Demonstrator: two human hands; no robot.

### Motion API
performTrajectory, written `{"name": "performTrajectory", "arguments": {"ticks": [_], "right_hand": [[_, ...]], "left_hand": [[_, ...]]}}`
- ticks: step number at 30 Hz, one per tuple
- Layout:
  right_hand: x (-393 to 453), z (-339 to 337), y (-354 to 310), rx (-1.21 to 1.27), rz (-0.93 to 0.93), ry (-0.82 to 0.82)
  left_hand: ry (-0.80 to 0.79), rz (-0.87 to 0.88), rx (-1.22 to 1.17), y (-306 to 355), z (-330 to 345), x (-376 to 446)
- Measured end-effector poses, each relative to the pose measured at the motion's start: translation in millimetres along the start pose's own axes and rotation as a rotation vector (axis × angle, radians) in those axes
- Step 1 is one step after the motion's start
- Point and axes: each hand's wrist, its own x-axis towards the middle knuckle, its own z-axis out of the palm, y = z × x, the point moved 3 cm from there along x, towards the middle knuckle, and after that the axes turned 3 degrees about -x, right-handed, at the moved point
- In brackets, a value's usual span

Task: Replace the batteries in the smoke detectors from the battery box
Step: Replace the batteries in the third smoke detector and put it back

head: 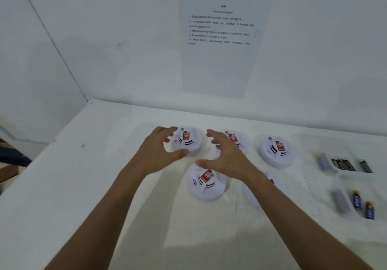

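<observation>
White table (104,186): smoke detector (189,142) between spread fingers (167,132).

We have a single view, taken from a camera on the person's head, so we look forward and steeply down along both forearms onto a white desk (62,186) that runs up to a wall. The lens is wide: the wall corner at upper left leans and the desk's far edge bows. We sit close, with the left hand (161,147) and right hand (228,154) reaching out near the middle of the picture. Upward, the view takes in a printed sheet (219,39) on the wall facing us. There is no second view to share with.
</observation>
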Motion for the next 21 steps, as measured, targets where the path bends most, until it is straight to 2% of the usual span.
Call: {"name": "performTrajectory", "arguments": {"ticks": [3,6,10,15,19,21], "right_hand": [[28,5,-9,-0.029,-0.003,-0.019],[49,12,-8,-0.142,0.022,-0.114],[68,25,8,-0.244,0.098,-0.192],[103,45,52,-0.275,0.095,-0.212],[68,23,13,-0.201,0.000,-0.144],[48,9,0,-0.152,-0.040,-0.175]], "left_hand": [[-0.059,0.006,0.024,3,-10,20],[-0.161,0.050,0.084,0,-5,34],[-0.242,-0.010,0.157,-23,8,48],[-0.218,-0.042,0.095,-24,15,46],[-0.171,-0.031,0.003,-9,11,31],[-0.140,0.020,-0.052,7,6,20]]}}
